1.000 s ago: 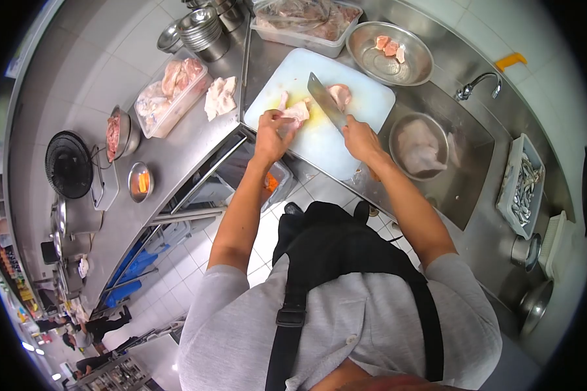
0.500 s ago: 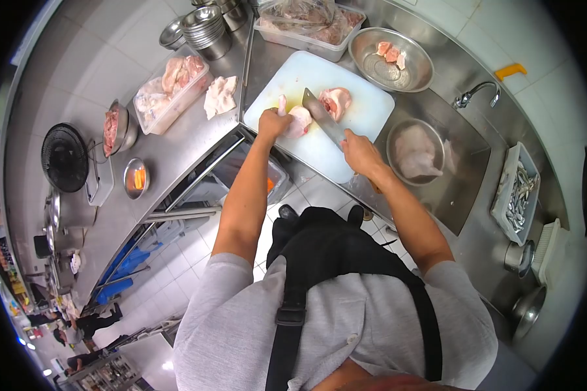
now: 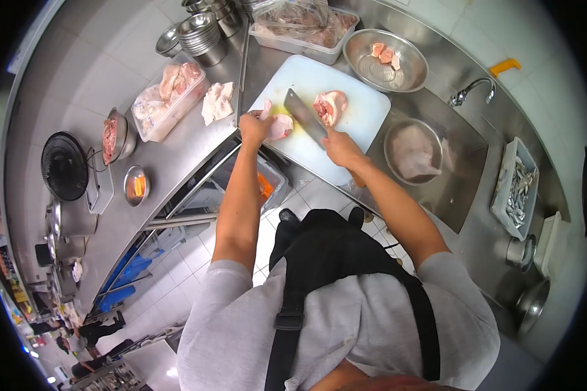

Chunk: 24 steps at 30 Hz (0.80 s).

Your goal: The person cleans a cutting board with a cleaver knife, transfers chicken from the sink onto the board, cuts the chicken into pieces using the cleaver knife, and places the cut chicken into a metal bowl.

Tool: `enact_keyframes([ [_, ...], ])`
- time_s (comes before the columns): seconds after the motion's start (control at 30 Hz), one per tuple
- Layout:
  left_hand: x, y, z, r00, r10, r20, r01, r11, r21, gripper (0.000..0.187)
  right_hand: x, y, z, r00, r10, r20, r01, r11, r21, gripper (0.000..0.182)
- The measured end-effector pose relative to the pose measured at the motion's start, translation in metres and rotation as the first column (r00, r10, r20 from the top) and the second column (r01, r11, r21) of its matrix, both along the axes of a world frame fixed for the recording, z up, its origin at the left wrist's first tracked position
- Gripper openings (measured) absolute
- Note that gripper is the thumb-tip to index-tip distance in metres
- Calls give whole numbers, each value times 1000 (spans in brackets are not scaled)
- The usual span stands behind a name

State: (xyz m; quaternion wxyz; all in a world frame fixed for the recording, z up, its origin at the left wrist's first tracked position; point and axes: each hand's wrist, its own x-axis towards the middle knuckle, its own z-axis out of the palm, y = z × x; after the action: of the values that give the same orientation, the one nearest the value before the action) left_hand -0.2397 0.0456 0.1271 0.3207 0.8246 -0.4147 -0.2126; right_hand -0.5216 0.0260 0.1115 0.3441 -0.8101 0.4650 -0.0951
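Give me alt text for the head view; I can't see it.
A person's right hand holds a broad-bladed knife at a white cutting board, while the left hand grips a piece of raw meat. A second raw piece lies right of the knife. Beyond the board stands a metal bowl holding meat chunks.

- Free passage: far strip and right side of the cutting board (image 3: 366, 117).
- Central obstacle: cleaver (image 3: 304, 118), slanting between left meat piece (image 3: 280, 128) and right meat piece (image 3: 332, 106).
- Far barrier: plastic tub (image 3: 300, 47) and steel bowl (image 3: 365, 66).
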Motion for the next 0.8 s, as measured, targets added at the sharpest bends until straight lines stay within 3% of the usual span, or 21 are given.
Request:
enact_keyframes([
  [0.07,-6,15,-3,988,-5,-157,-19,988,-151,51,-12,-7,19,990,-91,-106,96,995,37,36],
  [0.1,-12,20,0,918,-15,-396,-72,976,-204,63,-21,-10,24,983,-142,-119,146,989,31,36],
  [0.2,-19,21,-17,920,4,-391,-58,990,-128,73,-31,-18,40,979,-157,-133,158,987,-9,36],
  [0.23,-14,17,-33,998,-22,-54,16,994,-110,69,-32,-18,41,980,-144,-134,142,990,-22,36],
  [0.33,-7,10,-48,975,7,221,57,959,-279,51,-26,-5,45,985,-153,-80,150,988,-33,39],
  [0.37,-2,9,-50,963,-80,256,144,960,-242,46,-24,-2,45,985,-145,-97,144,989,-21,39],
  [0.43,8,13,-53,916,-250,313,309,938,-155,37,-21,6,44,983,-127,-132,129,992,9,39],
  [0.53,1,28,-19,926,-254,278,288,953,-88,23,-22,4,33,982,-140,-123,137,990,-32,35],
  [0.63,4,43,-19,881,-383,277,438,882,-175,16,-19,6,39,989,-123,-79,116,989,-89,33],
  [0.73,-4,54,-22,897,-369,242,427,866,-260,16,-8,20,58,993,-116,-9,114,987,-117,33],
  [0.8,-10,58,-26,948,-258,188,306,899,-313,20,3,28,66,995,-87,41,91,986,-137,32],
])
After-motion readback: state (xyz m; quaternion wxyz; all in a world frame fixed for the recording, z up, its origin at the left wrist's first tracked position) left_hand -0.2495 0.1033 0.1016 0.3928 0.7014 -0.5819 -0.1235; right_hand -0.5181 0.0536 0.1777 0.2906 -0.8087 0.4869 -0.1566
